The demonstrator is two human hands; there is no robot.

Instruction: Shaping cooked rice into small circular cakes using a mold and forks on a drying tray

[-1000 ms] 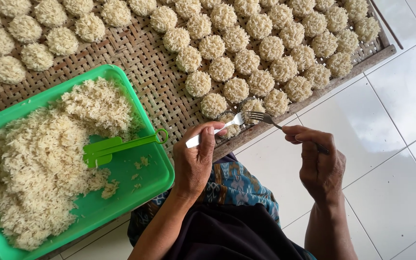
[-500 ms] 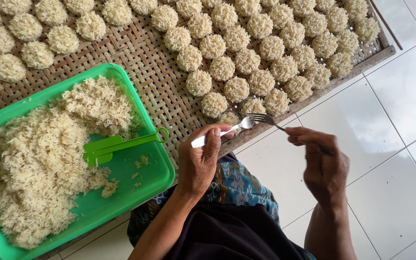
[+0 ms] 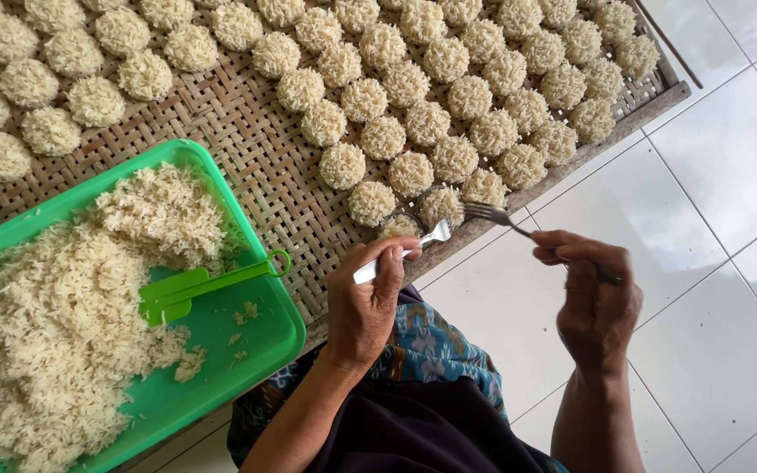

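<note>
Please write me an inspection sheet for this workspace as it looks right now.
Surface: woven bamboo tray over white floor tiles.
Job's things: rows of round rice cakes; green tray of loose rice with a green scoop.
Clutter: nothing seen.
Grippers: left hand holds a spoon; right hand holds a fork, both at the tray's near edge.
Cables: nothing seen.
Surroundings: patterned blue cloth on the lap.

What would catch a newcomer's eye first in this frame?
The rows of round rice cakes covering the woven mat across the top stand out first. At lower left a bright green tray holds a heap of loose rice with a green scoop lying on it. At the mat's near edge, the left hand holds a spoon and the right hand a fork, meeting over the newest cake.
</note>
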